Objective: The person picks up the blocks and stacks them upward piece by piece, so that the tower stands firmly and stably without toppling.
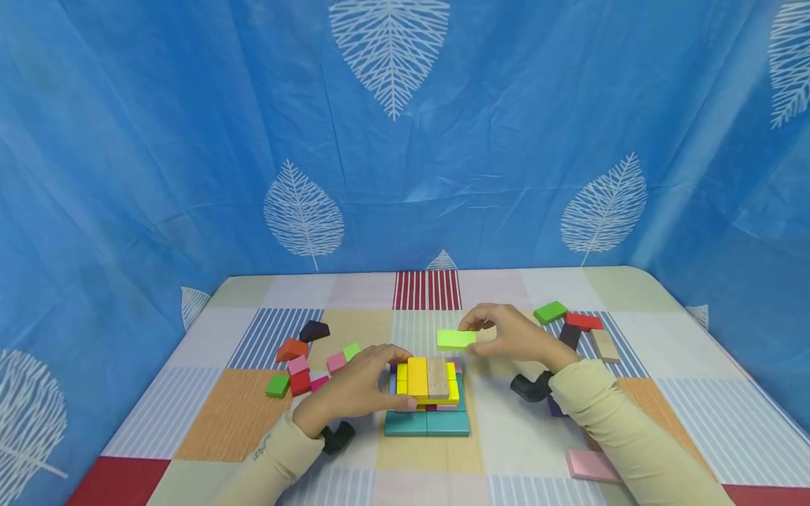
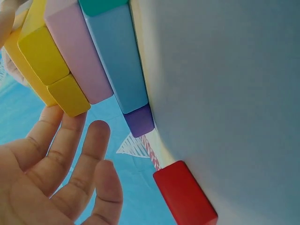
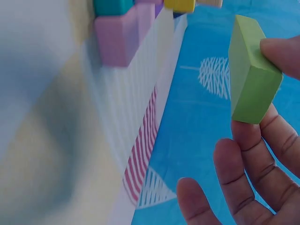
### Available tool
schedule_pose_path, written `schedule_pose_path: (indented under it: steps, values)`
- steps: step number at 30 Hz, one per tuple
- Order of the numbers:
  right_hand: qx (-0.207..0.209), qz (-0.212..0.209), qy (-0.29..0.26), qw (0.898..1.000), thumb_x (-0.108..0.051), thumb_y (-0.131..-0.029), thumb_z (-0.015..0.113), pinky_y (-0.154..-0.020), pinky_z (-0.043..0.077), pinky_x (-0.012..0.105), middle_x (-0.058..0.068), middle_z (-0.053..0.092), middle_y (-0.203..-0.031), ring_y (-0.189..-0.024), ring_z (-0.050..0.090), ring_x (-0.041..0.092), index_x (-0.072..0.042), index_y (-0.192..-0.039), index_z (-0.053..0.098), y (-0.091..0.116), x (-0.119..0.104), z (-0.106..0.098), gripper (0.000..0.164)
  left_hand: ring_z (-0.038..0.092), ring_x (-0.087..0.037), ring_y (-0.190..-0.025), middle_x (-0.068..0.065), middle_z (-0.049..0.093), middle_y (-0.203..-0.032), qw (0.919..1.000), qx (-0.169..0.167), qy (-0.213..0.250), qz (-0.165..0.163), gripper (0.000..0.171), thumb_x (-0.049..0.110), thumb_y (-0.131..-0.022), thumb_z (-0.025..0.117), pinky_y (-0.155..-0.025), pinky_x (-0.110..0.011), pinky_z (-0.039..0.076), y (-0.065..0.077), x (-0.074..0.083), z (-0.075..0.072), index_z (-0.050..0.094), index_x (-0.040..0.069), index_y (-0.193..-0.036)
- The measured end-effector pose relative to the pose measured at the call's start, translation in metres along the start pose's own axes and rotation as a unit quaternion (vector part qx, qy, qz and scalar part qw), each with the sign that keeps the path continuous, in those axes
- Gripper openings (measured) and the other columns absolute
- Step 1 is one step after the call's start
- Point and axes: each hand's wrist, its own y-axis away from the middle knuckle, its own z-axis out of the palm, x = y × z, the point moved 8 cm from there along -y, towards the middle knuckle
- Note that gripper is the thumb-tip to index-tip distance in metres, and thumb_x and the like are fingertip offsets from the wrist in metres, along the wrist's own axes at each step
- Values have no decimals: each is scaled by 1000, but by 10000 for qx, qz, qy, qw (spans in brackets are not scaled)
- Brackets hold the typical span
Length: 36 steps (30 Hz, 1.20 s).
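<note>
A layered stack of blocks stands in the middle of the table, with teal blocks [image 1: 405, 424] at its base and yellow blocks [image 1: 418, 379] higher up. On its top lies a bare wooden block [image 1: 437, 378]. My left hand [image 1: 363, 386] spans the stack's left side, thumb at the front and fingertips against the ends of the yellow blocks [image 2: 44, 58] at the back. Pink and blue blocks [image 2: 117, 61] show under those layers. Behind and right of the stack, my right hand [image 1: 506, 334] pinches a lime green block [image 3: 253, 75] between thumb and fingers, raised above the cloth.
Left of the stack lie loose blocks, among them a red block [image 1: 300, 383], a green block [image 1: 278, 386] and a black block [image 1: 314, 331]. Several more, including a red block [image 1: 583, 321], lie at the right. A pink block [image 1: 592, 465] lies beside the right forearm. A blue curtain [image 1: 481, 176] hangs behind.
</note>
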Motion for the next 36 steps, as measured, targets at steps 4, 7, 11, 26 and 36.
schedule_pose_path:
  steps: [4, 7, 11, 26, 36]
  values:
    - [-74, -138, -167, 9997, -11, -87, 83, -99, 56, 55, -1, 74, -108, -104, 68, 23, -6, -111, 77, -3, -7, 8, 25, 58, -27, -123, -8, 67, -134, 10000, -24, 5, -12, 71, 42, -88, 91, -110, -56, 51, 0, 0, 0, 63, 5, -143]
    - [-117, -250, -236, 9993, -12, -88, 84, -99, 57, 55, -1, 75, -108, -105, 69, 23, -6, -111, 77, -5, -13, 13, 25, 59, -26, -122, -8, 67, -133, 10000, -23, 12, 15, 71, 42, -88, 91, -110, -56, 51, 0, 1, 0, 63, 5, -143]
    - [-192, -267, -261, 9991, -12, -88, 84, -101, 56, 53, -3, 74, -108, -107, 69, 23, -8, -111, 77, -7, -19, 20, 25, 59, -27, -123, -8, 67, -133, 10000, -9, 27, 61, 72, 41, -88, 91, -110, -57, 51, 0, 1, -1, 63, 5, -144]
    - [-547, -513, -405, 9964, -15, -90, 84, -99, 59, 49, -4, 74, -106, -105, 69, 21, -8, -109, 77, -8, -38, 46, 21, 59, -30, -123, -12, 67, -134, 9999, -48, -66, -76, 75, 44, -87, 91, -109, -59, 52, 5, -3, 3, 63, 0, -141]
    - [-526, -472, -335, 9969, -16, -90, 85, -98, 60, 50, -6, 73, -105, -103, 67, 16, -8, -109, 75, -9, -36, 45, 23, 59, -29, -121, -11, 67, -132, 9999, -1, -105, 32, 73, 43, -87, 91, -109, -58, 52, 3, -1, 1, 64, 1, -140]
